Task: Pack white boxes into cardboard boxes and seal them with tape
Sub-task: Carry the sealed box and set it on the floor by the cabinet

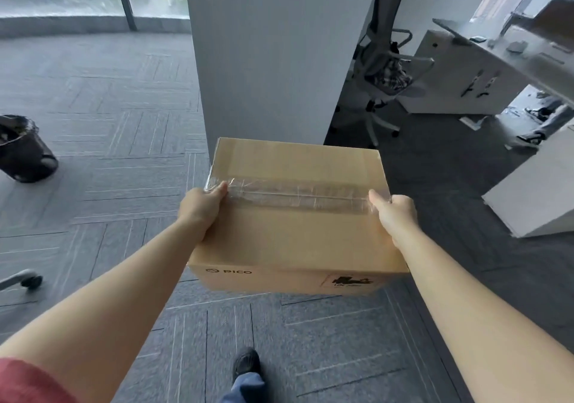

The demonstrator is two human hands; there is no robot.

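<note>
Arms outstretched, left hand and right hand clamped on opposite ends of cardboard box, thumbs on top. Box mid-frame, carried above carpet, flaps closed, clear tape across seam; contents hidden.

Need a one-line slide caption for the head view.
Both hands, left hand and right hand, carry a tape-sealed cardboard box above grey carpet, near a white pillar.

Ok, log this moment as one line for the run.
stage: carrying | cardboard box: taped shut, off floor | left hand: grips left end | right hand: grips right end | white boxes: not visible
</note>
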